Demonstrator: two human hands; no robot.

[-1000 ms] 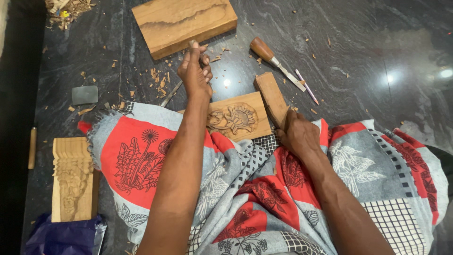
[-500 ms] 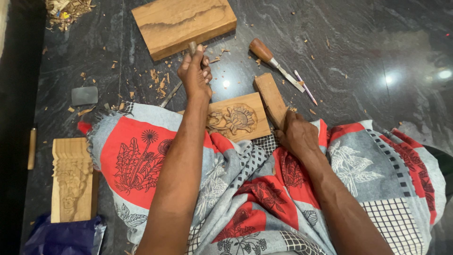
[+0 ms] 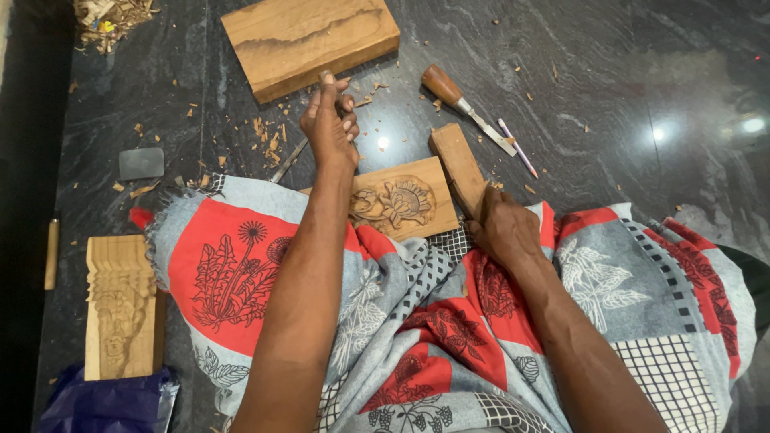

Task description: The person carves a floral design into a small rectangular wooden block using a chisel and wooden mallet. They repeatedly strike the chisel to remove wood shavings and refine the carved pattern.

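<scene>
A: What are we seeing from the head camera?

B: We are looking down at a person sitting on a dark stone floor (image 3: 642, 64), a red and grey printed cloth (image 3: 449, 321) covering the lap.

A: What are the hands doing?

B: The left hand (image 3: 329, 128) is reaching forward, fingers curled closed around a thin metal tool (image 3: 289, 160) whose shaft is slanting down to the floor. The right hand (image 3: 505, 228) is gripping the lower end of a wooden mallet block (image 3: 457, 164).

A: And the work itself?

B: A small carved wooden panel (image 3: 401, 200) with a flower relief is lying between the hands, resting against the cloth. Beyond it we are seeing a plain wooden block (image 3: 309, 40), a wooden-handled chisel (image 3: 465, 108) and scattered wood chips (image 3: 269, 136). A carved wooden strip (image 3: 120, 309) is lying far left.
</scene>
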